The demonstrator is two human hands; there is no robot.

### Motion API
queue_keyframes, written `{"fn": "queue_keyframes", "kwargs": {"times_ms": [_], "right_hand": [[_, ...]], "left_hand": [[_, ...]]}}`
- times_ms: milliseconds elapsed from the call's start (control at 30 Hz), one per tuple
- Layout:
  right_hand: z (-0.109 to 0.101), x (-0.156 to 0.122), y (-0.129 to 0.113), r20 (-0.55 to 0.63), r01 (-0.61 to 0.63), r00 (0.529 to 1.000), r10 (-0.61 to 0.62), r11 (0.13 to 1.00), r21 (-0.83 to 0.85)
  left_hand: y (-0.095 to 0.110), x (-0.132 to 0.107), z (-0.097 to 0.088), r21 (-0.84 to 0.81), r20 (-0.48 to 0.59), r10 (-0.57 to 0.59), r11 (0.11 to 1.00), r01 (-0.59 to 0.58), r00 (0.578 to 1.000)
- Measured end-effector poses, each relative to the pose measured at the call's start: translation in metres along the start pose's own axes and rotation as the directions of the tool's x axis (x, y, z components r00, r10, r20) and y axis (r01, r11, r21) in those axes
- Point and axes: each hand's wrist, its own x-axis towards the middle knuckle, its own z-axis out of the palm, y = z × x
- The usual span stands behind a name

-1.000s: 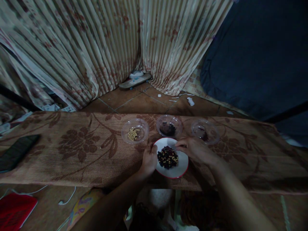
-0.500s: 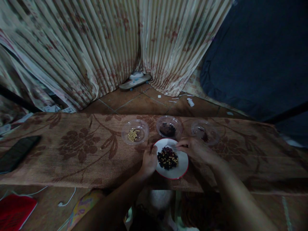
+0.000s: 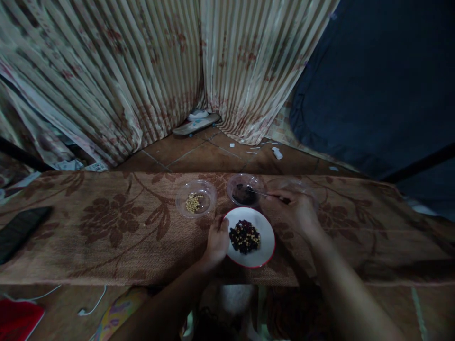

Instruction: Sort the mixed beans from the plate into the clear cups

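Note:
My left hand (image 3: 218, 240) is closed on the left rim of a white plate (image 3: 266, 232) with a red edge. Dark beans mixed with pale yellow ones (image 3: 245, 237) lie heaped on it. Between the fingers of my right hand (image 3: 293, 208) is a thin metal spoon (image 3: 260, 193), its tip over the middle clear plastic bowl (image 3: 230, 182), which holds dark beans (image 3: 241, 193). A left clear bowl (image 3: 209, 201) contains yellow beans (image 3: 193, 202). My right hand partly covers a third clear bowl (image 3: 286, 182), so its contents are hard to see.
A patterned brown cloth (image 3: 117, 227) covers the long table. At its left end lies a black phone (image 3: 23, 229). Beyond are a skateboard (image 3: 195, 125), a small white bottle (image 3: 277, 153) on the tiled floor and striped curtains (image 3: 149, 71). A white cable (image 3: 95, 303) hangs below.
My right hand has moved the spoon up from the bean heap on the plate to the middle bowl. My left hand still holds the plate, and the view has shifted slightly.

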Motion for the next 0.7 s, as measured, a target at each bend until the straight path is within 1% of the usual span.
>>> {"fn": "queue_keyframes", "kwargs": {"times_ms": [33, 67, 100, 133, 200, 233, 267, 300, 400, 600, 700], "right_hand": [[-0.001, -0.001, -0.001, 0.033, 0.007, 0.999, -0.007, 1.0, 0.02], [-0.002, -0.002, -0.001, 0.099, 0.017, 0.995, -0.021, 0.999, 0.046], [-0.003, -0.003, -0.002, 0.191, 0.027, 0.981, -0.041, 0.997, 0.076], [-0.003, -0.004, -0.002, 0.299, 0.035, 0.952, -0.065, 0.994, 0.104], [-0.001, -0.007, -0.002, 0.491, 0.039, 0.866, -0.091, 0.993, 0.115], [0.0, -0.008, -0.001, 0.554, 0.041, 0.828, -0.087, 0.995, 0.094], [0.001, -0.009, -0.001, 0.592, 0.048, 0.802, -0.077, 0.997, 0.064], [0.003, -0.01, -0.001, 0.609, 0.059, 0.791, -0.066, 0.998, 0.032], [0.006, -0.01, -0.001, 0.622, 0.108, 0.78, -0.068, 0.994, -0.027], [0.009, -0.011, -0.002, 0.612, 0.192, 0.785, -0.101, 0.978, -0.086], [0.01, -0.012, -0.006, 0.617, 0.223, 0.78, -0.108, 0.968, -0.112]], "left_hand": [[0.001, 0.0, 0.0, -0.002, -0.002, -0.005, 1.0, 0.005, 1.0], [0.002, -0.001, -0.001, -0.005, -0.004, -0.013, 1.0, 0.013, 1.0], [0.003, -0.002, -0.001, -0.009, -0.006, -0.022, 1.0, 0.022, 1.0], [0.005, -0.002, -0.001, -0.013, -0.008, -0.03, 0.999, 0.03, 1.0], [0.007, -0.003, -0.001, -0.022, -0.008, -0.04, 0.999, 0.04, 0.999], [0.007, -0.003, -0.001, -0.026, -0.006, -0.043, 0.999, 0.043, 0.999], [0.008, -0.003, -0.001, -0.029, -0.004, -0.046, 0.999, 0.046, 0.999], [0.008, -0.003, -0.001, -0.032, 0.0, -0.049, 0.998, 0.049, 0.999], [0.007, -0.002, -0.001, -0.036, -0.001, -0.055, 0.998, 0.055, 0.998], [0.005, -0.002, 0.0, -0.047, 0.027, -0.035, 0.998, 0.037, 0.999], [0.007, -0.003, -0.001, -0.033, 0.013, -0.036, 0.999, 0.037, 0.999]]}}
